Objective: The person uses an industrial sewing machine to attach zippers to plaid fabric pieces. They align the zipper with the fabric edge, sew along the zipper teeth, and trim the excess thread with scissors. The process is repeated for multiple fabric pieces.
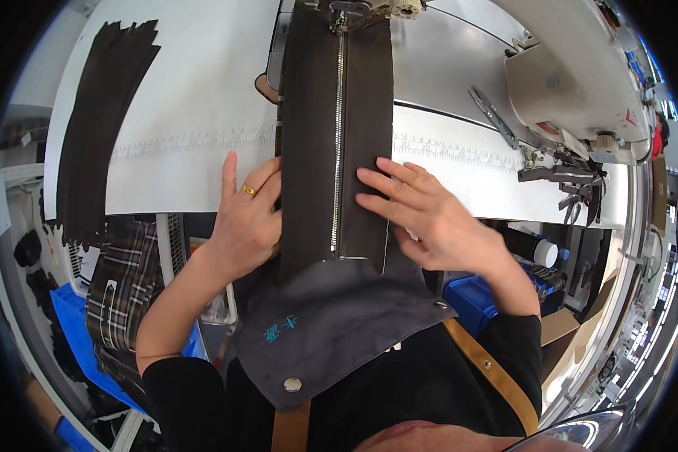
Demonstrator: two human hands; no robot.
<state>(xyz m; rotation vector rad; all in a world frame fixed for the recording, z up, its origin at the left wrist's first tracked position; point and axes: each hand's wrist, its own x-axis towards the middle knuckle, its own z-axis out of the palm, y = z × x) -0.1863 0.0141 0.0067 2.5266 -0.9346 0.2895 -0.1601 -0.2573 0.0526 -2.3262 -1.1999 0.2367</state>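
A long dark brown fabric panel (309, 151) with a metal-toothed zipper (339, 135) down its middle lies lengthwise in front of me. Its far end is at the presser foot (340, 21) of a sewing machine; the near end hangs over the table edge onto my apron. My left hand (250, 215), a gold ring on one finger, is closed at the panel's left edge, its little finger sticking out and some fingertips hidden at the fabric. Fingers spread, my right hand (422, 211) rests flat on the panel's right side, its thumb beside the edge.
A stack of dark strips (102, 128) lies at the table's left. On the right are thread snips (493, 117), the machine body (572, 83) and a cluster of dark scraps (569, 181). A printed ruler scale (196, 139) crosses the white table. Plaid fabric (124, 294) hangs over a blue bin (71, 301).
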